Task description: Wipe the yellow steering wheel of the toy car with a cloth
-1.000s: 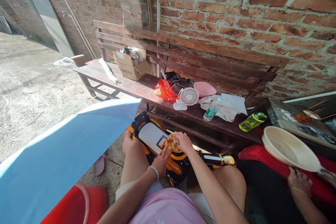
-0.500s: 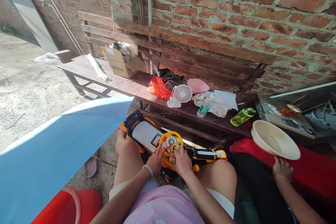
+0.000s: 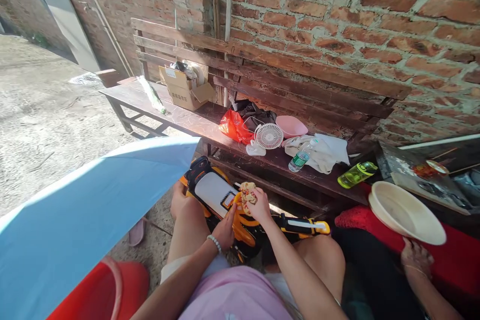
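While a pale blue umbrella canopy cuts across the left of the view, the right hand grips a crumpled patterned scrap above a yellow-and-black toy car — the left hand lies open against it — wooden bench beyond, another person's hand under a white basin, brick wall behind.

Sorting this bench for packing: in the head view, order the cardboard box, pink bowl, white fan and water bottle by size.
Largest first: cardboard box, pink bowl, then white fan and water bottle, too alike to rank.
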`<state>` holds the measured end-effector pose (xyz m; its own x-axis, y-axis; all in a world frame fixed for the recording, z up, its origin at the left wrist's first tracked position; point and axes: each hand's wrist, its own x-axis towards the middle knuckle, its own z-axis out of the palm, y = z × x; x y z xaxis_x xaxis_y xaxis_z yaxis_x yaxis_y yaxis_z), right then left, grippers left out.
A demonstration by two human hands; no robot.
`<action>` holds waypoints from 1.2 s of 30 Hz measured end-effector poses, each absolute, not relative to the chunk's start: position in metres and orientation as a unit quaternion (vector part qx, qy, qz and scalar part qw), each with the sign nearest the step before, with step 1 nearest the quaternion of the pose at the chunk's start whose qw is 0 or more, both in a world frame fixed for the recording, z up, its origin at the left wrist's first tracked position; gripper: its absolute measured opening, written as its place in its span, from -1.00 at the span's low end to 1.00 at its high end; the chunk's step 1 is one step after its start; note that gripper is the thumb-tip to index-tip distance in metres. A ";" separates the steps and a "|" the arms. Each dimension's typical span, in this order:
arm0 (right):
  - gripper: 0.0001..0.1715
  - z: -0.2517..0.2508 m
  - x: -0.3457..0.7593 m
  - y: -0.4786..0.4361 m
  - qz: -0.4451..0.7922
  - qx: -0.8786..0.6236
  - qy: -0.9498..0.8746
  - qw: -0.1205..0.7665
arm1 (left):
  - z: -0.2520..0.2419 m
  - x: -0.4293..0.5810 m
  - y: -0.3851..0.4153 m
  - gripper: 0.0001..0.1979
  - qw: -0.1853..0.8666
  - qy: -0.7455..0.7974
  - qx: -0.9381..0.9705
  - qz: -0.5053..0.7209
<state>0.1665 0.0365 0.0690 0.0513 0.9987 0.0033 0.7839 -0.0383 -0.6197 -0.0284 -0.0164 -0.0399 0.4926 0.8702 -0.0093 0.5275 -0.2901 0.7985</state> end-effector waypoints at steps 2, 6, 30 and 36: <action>-0.63 0.070 0.158 0.046 0.209 -0.672 -0.690 0.166 | -0.041 -0.028 -0.016 0.27 0.389 0.456 0.769 0.224; -0.74 0.061 0.141 0.030 0.212 -0.617 -0.755 0.070 | -0.039 -0.028 -0.017 0.25 0.380 0.477 0.767 0.198; -0.58 0.083 0.223 -0.024 0.143 -0.633 -0.755 -0.087 | -0.038 -0.035 -0.018 0.21 0.356 0.452 0.807 0.131; -0.59 0.084 0.238 0.036 0.177 -0.742 -0.642 0.080 | -0.036 -0.034 -0.020 0.14 0.350 0.458 0.808 0.120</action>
<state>0.2376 0.0362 0.0842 0.1136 0.9804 -0.1608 0.9237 -0.1638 -0.3463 -0.0339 -0.0202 -0.0359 0.5513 0.8245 -0.1272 0.6565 -0.3347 0.6760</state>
